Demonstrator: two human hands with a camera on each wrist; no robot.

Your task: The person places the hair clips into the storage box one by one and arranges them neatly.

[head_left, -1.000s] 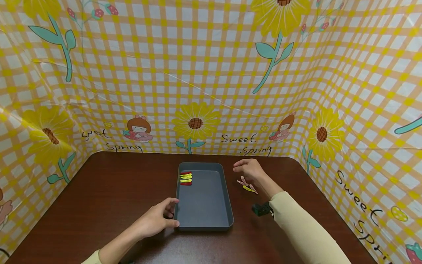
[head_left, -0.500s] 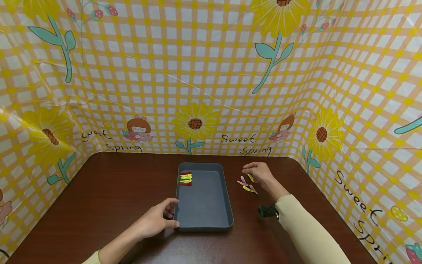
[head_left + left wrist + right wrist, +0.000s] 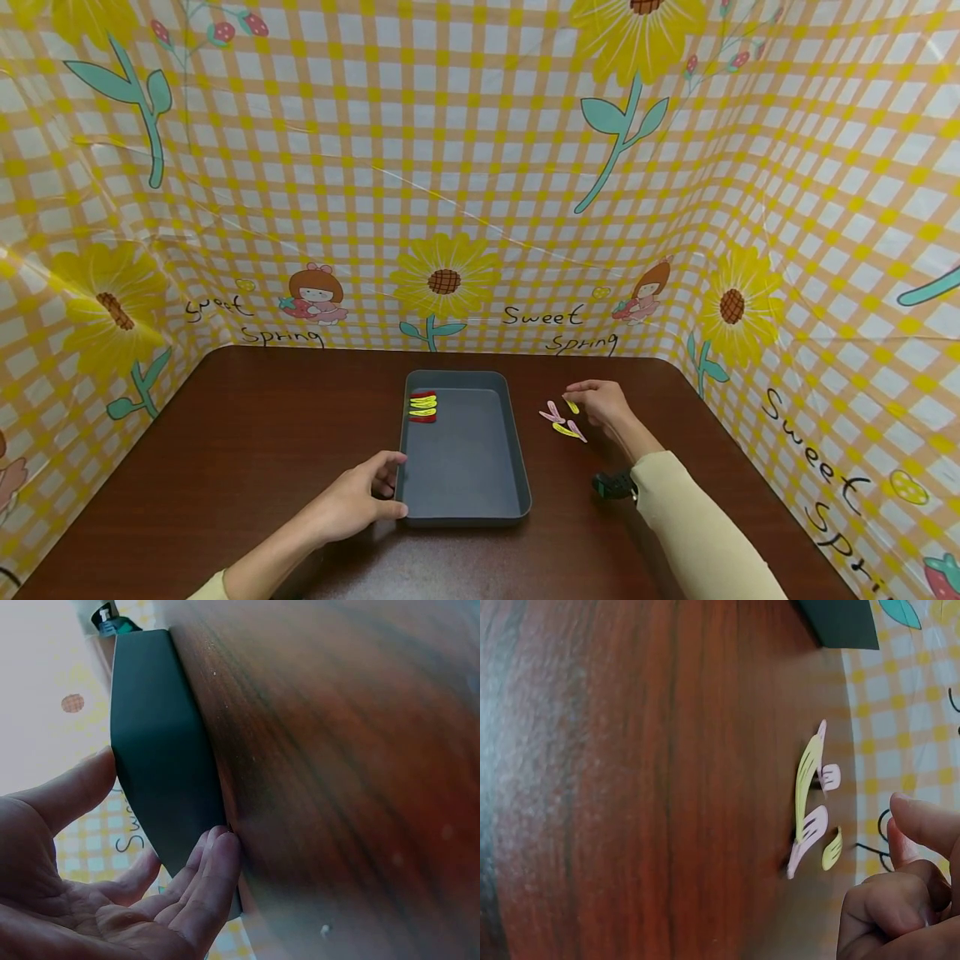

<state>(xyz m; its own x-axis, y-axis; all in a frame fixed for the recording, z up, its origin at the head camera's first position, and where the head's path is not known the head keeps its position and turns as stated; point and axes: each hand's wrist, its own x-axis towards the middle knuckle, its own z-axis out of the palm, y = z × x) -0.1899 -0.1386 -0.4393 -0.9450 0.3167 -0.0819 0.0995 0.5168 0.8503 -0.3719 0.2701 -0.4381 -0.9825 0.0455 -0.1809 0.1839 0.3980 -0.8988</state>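
A dark grey tray (image 3: 465,522) stands mid-table. My left hand (image 3: 348,500) rests on its left side, thumb and index fingertips at the rim; in the left wrist view the other fingertips touch the outer wall (image 3: 161,727). Inside, near the far left, two yellow hair clips (image 3: 423,406) lie between two red hair clips (image 3: 423,419). Right of the tray, my right hand (image 3: 602,404) hovers beside a yellow hair clip (image 3: 573,405), thumb and index apart from it in the right wrist view. Pink hair clips (image 3: 577,430) and another yellow hair clip (image 3: 564,430) lie nearby.
The dark brown wooden table (image 3: 247,433) is enclosed by a yellow checked cloth (image 3: 450,167) at the back and sides. A dark device (image 3: 612,485) is strapped at the right wrist.
My right hand has moved right and nearer from beside the tray, uncovering a yellow hair clip that it hid before. My left hand and the tray have stayed in place.
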